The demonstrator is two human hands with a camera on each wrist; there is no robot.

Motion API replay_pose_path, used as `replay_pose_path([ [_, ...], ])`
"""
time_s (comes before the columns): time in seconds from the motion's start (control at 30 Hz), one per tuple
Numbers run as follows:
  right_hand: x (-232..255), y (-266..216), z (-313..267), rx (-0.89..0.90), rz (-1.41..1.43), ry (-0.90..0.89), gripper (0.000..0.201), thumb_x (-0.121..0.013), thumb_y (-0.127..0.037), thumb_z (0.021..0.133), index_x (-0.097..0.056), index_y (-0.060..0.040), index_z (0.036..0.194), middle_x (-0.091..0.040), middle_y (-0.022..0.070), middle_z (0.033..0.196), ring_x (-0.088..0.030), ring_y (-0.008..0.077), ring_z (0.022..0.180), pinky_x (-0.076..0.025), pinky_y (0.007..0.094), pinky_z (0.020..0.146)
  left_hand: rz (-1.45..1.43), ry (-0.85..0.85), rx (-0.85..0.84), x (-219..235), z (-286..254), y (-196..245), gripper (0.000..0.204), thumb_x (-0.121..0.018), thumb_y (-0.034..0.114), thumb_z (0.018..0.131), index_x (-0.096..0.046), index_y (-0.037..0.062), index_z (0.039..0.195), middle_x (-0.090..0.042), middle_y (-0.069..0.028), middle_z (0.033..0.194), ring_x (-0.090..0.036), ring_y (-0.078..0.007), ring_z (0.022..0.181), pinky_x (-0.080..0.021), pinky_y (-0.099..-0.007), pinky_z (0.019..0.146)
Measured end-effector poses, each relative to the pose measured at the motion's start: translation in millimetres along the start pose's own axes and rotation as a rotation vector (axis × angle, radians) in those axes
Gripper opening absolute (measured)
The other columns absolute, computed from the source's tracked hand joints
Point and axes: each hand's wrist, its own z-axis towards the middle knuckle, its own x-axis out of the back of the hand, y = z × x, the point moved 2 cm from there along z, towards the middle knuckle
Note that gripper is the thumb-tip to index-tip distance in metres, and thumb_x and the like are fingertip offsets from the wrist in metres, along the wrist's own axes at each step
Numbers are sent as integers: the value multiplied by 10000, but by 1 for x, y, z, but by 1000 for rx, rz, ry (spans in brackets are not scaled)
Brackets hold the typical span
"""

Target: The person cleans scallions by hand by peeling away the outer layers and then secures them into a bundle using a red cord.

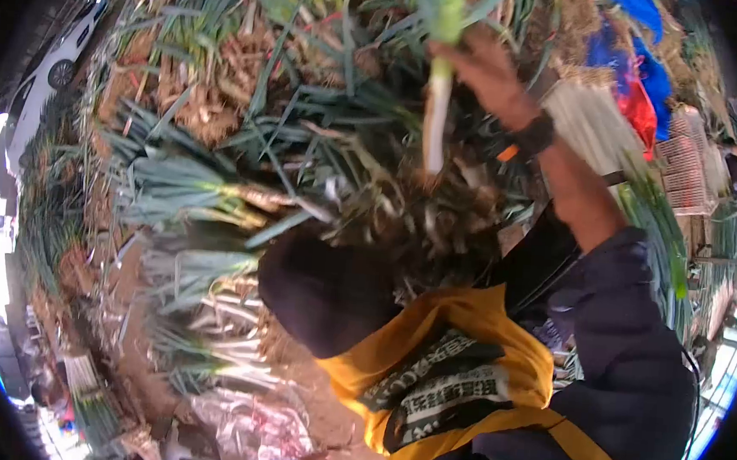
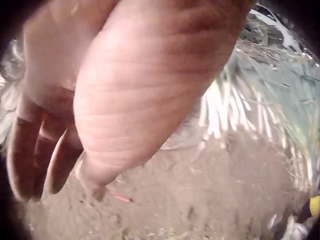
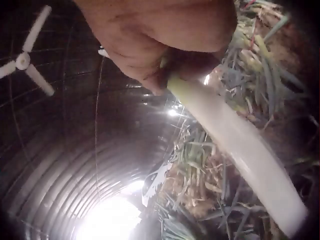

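Observation:
In the head view my right hand [image 1: 490,76] grips a leek [image 1: 436,124] by its green part, its white shaft hanging down over the heap. The right wrist view shows the same leek [image 3: 245,150] coming out below the curled fingers of my right hand [image 3: 165,40], its pale end bare of roots. My left hand [image 2: 125,90] hangs over bare soil [image 2: 200,185] with its fingers loosely extended and nothing in them. Beyond it, laid-out leeks [image 2: 222,107] show their white shafts on the ground.
Unsorted leeks [image 1: 215,100] with soiled roots are heaped ahead. Trimmed leeks [image 1: 233,340] lie in rows on the left, near clear plastic sheeting [image 1: 260,432]. A stack of white shafts [image 1: 598,118] and blue and red bags [image 1: 643,87] stand right. A white car [image 1: 50,79] is parked far left.

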Motion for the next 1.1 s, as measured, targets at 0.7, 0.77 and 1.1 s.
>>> replay_pose_path([
  [0.7,-79,-94,-2,69,162,-73,445,-695,-379,998,-674,34,1161,-685,75,841,-591,122,775,-495,357,690,-1321,-989,-1030,-68,-218,755,402,-683,250,1008,-603,49,1347,-665,-55,1235,-637,-180,1019,-517,-362,912],
  [0.77,-78,-85,2,18,117,-22,419,-704,-349,999,-678,38,1158,-640,4,826,-553,58,754,-461,289,627,-1277,-1019,-1017,-85,-214,753,420,-677,273,1012,-597,60,1365,-664,-51,1240,-632,-170,1011,-514,-353,906],
  [1.1,-62,2,-26,-457,113,-407,296,-727,-251,950,-672,-7,1109,-673,68,810,-659,212,704,-540,350,652,-1477,-1010,-1099,-47,-187,767,448,-613,355,1039,-550,17,1326,-669,-117,1163,-628,-263,1152,-475,-434,1081],
])
